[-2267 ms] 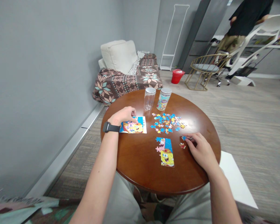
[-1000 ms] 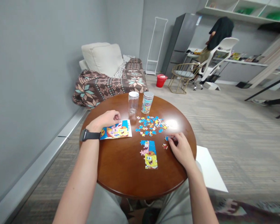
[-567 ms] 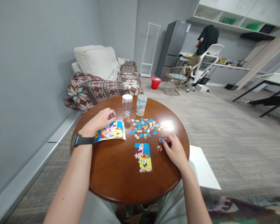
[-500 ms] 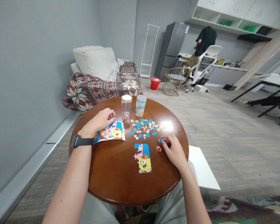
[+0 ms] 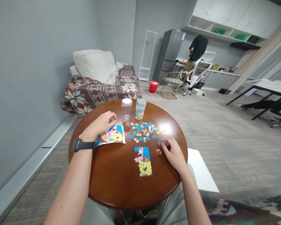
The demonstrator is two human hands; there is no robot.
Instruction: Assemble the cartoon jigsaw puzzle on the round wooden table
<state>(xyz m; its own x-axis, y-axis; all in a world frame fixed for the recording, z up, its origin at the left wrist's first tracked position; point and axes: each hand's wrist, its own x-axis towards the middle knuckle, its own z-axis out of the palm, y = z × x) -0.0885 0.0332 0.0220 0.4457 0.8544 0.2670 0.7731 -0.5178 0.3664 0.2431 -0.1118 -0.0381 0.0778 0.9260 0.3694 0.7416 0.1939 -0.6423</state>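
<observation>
My left hand (image 5: 105,121) rests over the upper edge of a printed cartoon picture sheet (image 5: 114,136), its fingers loosely curled with nothing visible in them. The thumb and first fingers of my right hand (image 5: 173,151) are closed on a small blue puzzle piece (image 5: 159,143) at the right of the table. Just below lies a loose red-and-white puzzle piece (image 5: 158,152). Between my hands is a joined puzzle section (image 5: 144,162) showing a yellow and a pink character. Beyond it spreads a pile of loose puzzle pieces (image 5: 145,129).
A clear jar (image 5: 126,110) with a white lid and a cartoon-labelled jar (image 5: 140,109) stand at the back of the round wooden table (image 5: 114,184). Beyond are a covered sofa (image 5: 100,90), a red bucket (image 5: 154,87), chairs and a person (image 5: 199,48) at a counter.
The camera view has tilted and shifted slightly, so the room sits a little lower and further left. Both hands and the puzzle pieces keep nearly the same places on the table.
</observation>
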